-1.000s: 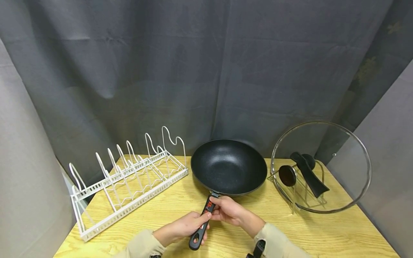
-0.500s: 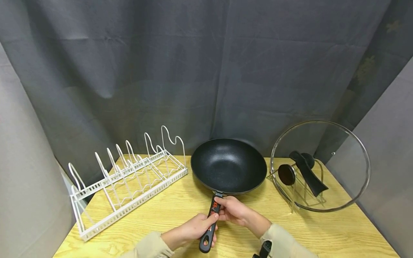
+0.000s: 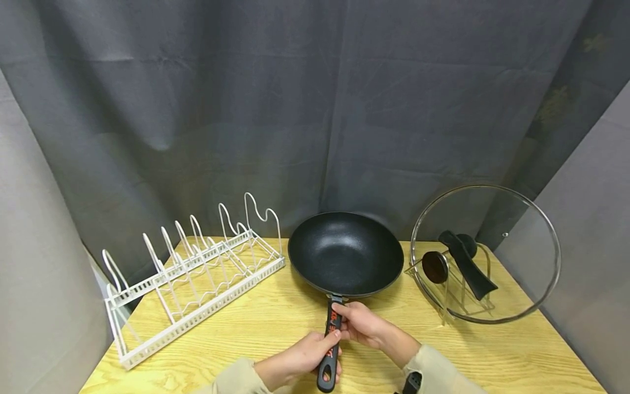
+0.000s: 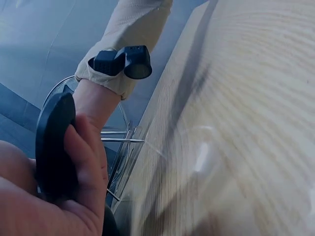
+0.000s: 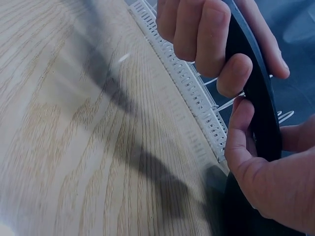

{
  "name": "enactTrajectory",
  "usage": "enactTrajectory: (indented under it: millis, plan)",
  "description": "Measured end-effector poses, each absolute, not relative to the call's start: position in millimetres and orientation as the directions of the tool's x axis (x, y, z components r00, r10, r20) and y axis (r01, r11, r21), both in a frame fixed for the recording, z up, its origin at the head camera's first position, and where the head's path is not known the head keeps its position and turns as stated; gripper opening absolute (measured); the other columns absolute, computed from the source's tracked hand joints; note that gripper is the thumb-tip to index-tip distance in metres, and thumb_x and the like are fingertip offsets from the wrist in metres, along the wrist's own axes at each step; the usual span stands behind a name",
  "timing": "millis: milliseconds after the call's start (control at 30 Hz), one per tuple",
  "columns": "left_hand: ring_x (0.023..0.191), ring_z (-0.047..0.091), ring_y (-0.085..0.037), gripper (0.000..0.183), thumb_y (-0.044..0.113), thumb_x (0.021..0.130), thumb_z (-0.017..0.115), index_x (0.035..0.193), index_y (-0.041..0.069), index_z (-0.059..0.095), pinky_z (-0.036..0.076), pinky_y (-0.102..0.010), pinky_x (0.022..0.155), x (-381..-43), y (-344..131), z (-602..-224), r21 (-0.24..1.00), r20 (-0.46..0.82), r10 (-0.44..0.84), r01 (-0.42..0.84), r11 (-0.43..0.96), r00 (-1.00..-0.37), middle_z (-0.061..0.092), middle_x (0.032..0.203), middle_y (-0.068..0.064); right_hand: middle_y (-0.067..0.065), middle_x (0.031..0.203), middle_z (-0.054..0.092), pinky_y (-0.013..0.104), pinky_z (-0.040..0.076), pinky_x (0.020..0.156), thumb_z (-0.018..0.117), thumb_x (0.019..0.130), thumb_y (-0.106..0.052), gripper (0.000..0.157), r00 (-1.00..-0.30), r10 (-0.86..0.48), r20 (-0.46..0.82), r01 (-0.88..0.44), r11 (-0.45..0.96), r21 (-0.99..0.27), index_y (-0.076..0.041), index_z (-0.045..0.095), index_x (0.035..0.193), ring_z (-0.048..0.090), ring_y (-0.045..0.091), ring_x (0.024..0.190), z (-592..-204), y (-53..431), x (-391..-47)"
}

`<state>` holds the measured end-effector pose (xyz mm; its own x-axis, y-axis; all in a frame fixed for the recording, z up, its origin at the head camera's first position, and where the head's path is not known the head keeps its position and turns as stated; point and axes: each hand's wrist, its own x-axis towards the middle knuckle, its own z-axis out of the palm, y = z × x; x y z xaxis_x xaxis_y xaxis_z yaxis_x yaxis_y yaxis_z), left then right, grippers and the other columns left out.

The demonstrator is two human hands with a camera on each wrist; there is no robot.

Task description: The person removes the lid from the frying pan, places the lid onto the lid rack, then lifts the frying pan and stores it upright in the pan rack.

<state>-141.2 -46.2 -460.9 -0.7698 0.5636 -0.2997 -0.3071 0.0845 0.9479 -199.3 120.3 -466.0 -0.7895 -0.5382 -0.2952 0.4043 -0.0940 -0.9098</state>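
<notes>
A black frying pan (image 3: 344, 257) with a deep round bowl rests on the wooden table, its long black handle (image 3: 328, 358) with red lettering pointing toward the person. My left hand (image 3: 306, 354) grips the lower handle, thumb on top and fingers curled underneath. Nearer the bowl, my right hand (image 3: 363, 326) pinches the handle from the right side. In the right wrist view, the fingers of the left hand (image 5: 197, 34) wrap the handle just beyond the right hand (image 5: 275, 182). The left wrist view shows the handle's end (image 4: 55, 147) standing out of the left hand's grip.
A white wire rack (image 3: 202, 295) with several upright dividers stands on the left. At right, a large glass lid (image 3: 521, 257) with a metal rim leans in a small wire stand (image 3: 447, 306), near a black handle-shaped piece (image 3: 467, 265). A grey curtain (image 3: 315, 109) hangs behind.
The pan's handle has swung to the right, now pointing almost straight toward the person. Both hands moved right with it, keeping their hold, while the bowl stayed nearly in place.
</notes>
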Motion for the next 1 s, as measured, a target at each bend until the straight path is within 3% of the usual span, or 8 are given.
enactTrajectory:
  millis: [200, 600, 800, 1000]
  plan:
    - [0.054, 0.061, -0.009, 0.048, 0.043, 0.101, 0.037, 0.095, 0.001, 0.059, 0.052, -0.023, 0.055, -139, -44, -462, 0.936, -0.314, 0.605, -0.346, 0.066, -0.732, 0.061, 0.065, -0.002, 0.005, 0.077, 0.060, 0.026, 0.053, 0.067, 0.037, 0.103, -0.018, 0.027, -0.794, -0.527, -0.303, 0.400, -0.079, -0.913, 0.003, 0.052, 0.093, 0.063, 0.013, 0.071, -466, 125, -199]
    - [0.061, 0.063, -0.009, 0.043, 0.041, 0.102, 0.037, 0.092, 0.004, 0.058, 0.052, -0.021, 0.057, -135, -38, -462, 0.924, -0.275, 0.679, -0.383, -0.009, -0.681, 0.062, 0.069, -0.002, 0.011, 0.086, 0.065, 0.030, 0.054, 0.074, 0.038, 0.103, -0.019, 0.038, -0.793, -0.517, -0.321, 0.409, -0.062, -0.911, 0.017, 0.040, 0.113, 0.066, 0.016, 0.079, -461, 133, -198]
    - [0.070, 0.064, -0.012, 0.046, 0.041, 0.102, 0.038, 0.106, -0.001, 0.056, 0.054, -0.026, 0.068, -136, -36, -467, 0.895, -0.278, 0.727, -0.445, -0.042, -0.628, 0.063, 0.076, -0.004, 0.009, 0.083, 0.063, 0.030, 0.054, 0.072, 0.037, 0.103, -0.020, 0.036, -0.789, -0.527, -0.316, 0.407, -0.063, -0.911, 0.015, 0.043, 0.108, 0.066, 0.015, 0.077, -461, 137, -196]
    - [0.075, 0.064, -0.012, 0.043, 0.038, 0.102, 0.038, 0.109, -0.001, 0.055, 0.053, -0.031, 0.077, -136, -34, -469, 0.880, -0.267, 0.759, -0.471, -0.060, -0.594, 0.064, 0.081, -0.004, 0.008, 0.082, 0.063, 0.029, 0.054, 0.071, 0.038, 0.103, -0.021, 0.032, -0.784, -0.536, -0.312, 0.408, -0.066, -0.911, 0.010, 0.047, 0.103, 0.066, 0.015, 0.075, -461, 141, -196]
